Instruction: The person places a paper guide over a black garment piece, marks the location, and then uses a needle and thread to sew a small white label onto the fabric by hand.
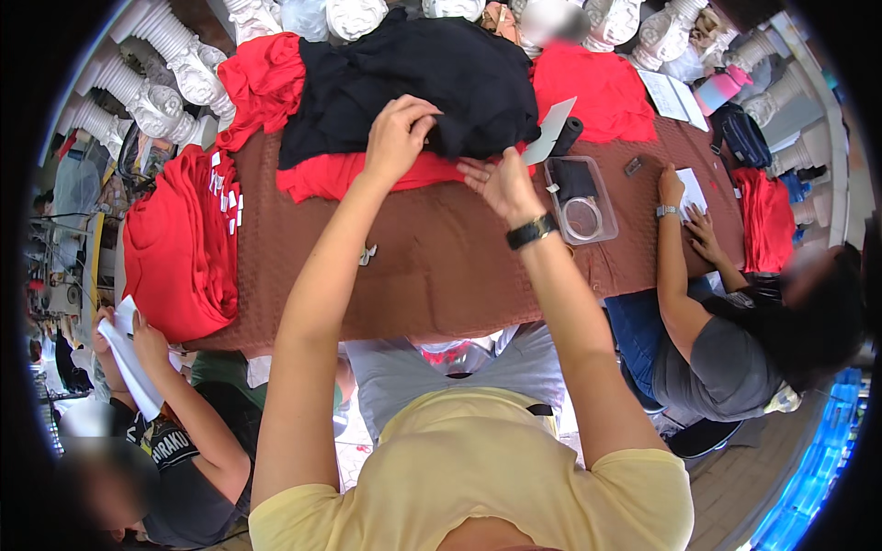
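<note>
A pile of black cloth lies on red cloth across the far middle of the table. My left hand is over the front of the black cloth, its fingers bent and pinched together. Whatever is between its fingertips, if anything, is too small to make out. To its right and a little nearer, my right hand has its palm turned up and its fingers apart by the front edge of the red cloth. It holds nothing that I can see. A small white scrap lies on the brown tablecloth in front of me.
A clear plastic box, a black roll and a white card are right of my right hand. Folded red cloth is stacked at left. People sit on both sides, each with white paper. White ornate columns line the far side.
</note>
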